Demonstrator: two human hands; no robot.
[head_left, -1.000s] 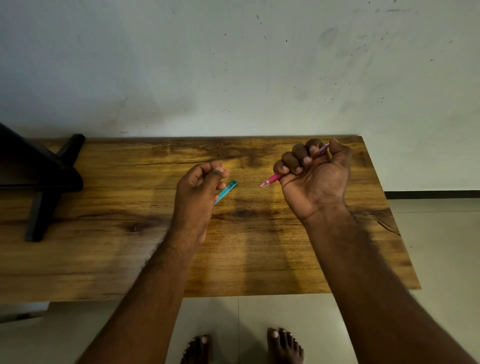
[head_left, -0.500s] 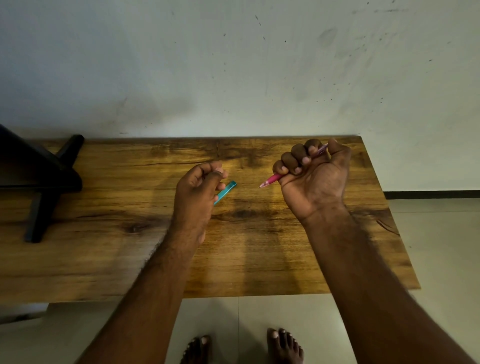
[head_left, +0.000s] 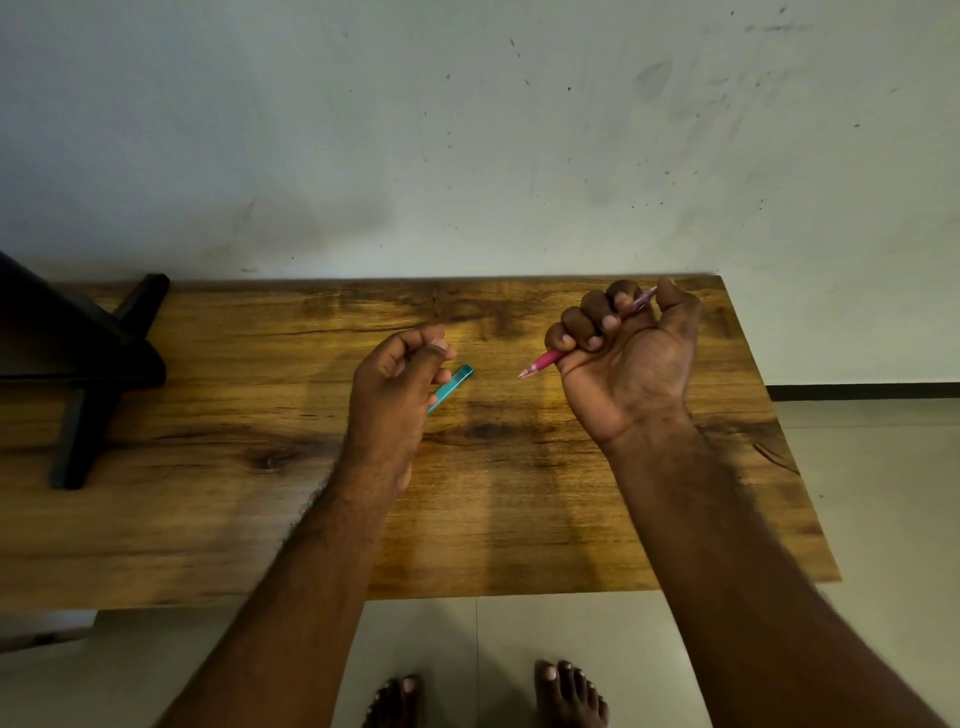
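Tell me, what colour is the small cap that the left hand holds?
The cap in the left hand is teal, seen in the head view.

pink pen (head_left: 545, 359) tip pointing left, teal cap (head_left: 451, 387) slanted, apart

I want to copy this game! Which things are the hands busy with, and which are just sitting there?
In use:
left hand holding the teal cap
right hand gripping the pink pen

Just there:
wooden table
black stand on the table's left end
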